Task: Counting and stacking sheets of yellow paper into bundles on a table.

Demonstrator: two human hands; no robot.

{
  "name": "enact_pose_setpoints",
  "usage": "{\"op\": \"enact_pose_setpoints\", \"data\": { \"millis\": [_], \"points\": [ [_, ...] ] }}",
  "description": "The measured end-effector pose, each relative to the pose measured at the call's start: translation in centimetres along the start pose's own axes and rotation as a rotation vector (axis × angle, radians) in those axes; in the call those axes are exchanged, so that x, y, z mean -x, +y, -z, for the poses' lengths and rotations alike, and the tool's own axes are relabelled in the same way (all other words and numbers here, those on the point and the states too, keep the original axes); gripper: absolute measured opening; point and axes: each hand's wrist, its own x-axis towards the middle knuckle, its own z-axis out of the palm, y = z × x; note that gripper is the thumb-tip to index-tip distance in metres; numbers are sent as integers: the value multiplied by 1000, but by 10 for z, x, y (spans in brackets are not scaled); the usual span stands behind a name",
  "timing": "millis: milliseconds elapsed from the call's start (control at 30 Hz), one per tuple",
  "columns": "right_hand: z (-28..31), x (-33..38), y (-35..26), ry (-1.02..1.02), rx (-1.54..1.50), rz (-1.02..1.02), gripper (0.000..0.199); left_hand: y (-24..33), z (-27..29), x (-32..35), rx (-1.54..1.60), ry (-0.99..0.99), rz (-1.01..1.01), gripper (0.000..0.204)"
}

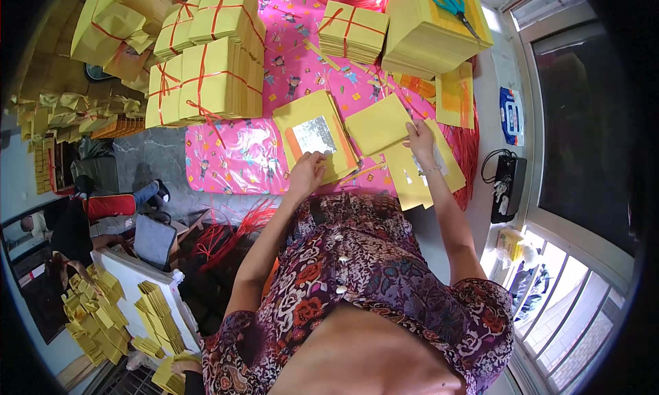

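In front of me lies a stack of yellow joss paper point(285, 118); its top sheet carries an orange square with a silver foil patch point(314, 134). My left hand point(307, 170) rests at the near edge of that stack, fingers curled in together. Whether anything is between those fingertips is hidden. A plain yellow paper sheet point(376, 125) lies right of the stack, and my right hand point(421, 142) pinches its right corner. Beneath my right hand, more yellow sheets with silver patches point(406, 179) are spread at angles, partly covered by the hand and wrist.
Bundles tied with red ribbon point(216, 79) stand at the back left of the pink patterned table cover point(233, 155). A smaller tied bundle point(351, 31) and a tall yellow stack point(425, 35) bearing teal scissors point(449, 5) are at the back right. Red strands point(468, 148) hang at right.
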Motion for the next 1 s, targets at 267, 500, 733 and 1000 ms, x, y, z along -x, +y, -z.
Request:
{"op": "enact_pose_setpoints", "data": {
  "millis": [267,500,733,1000],
  "points": [
    [-6,19,-6,327,673,402,25,1,-9,2,-205,-16,-148,45],
    [-11,50,-48,243,410,650,19,1,-12,3,-321,51,-252,53],
    [-53,82,-67,-307,562,1010,19,-6,-2,1,-259,-8,-255,46],
    [-94,77,-60,-519,747,994,15,-31,9,-11,195,-80,-167,22]
  ]
}}
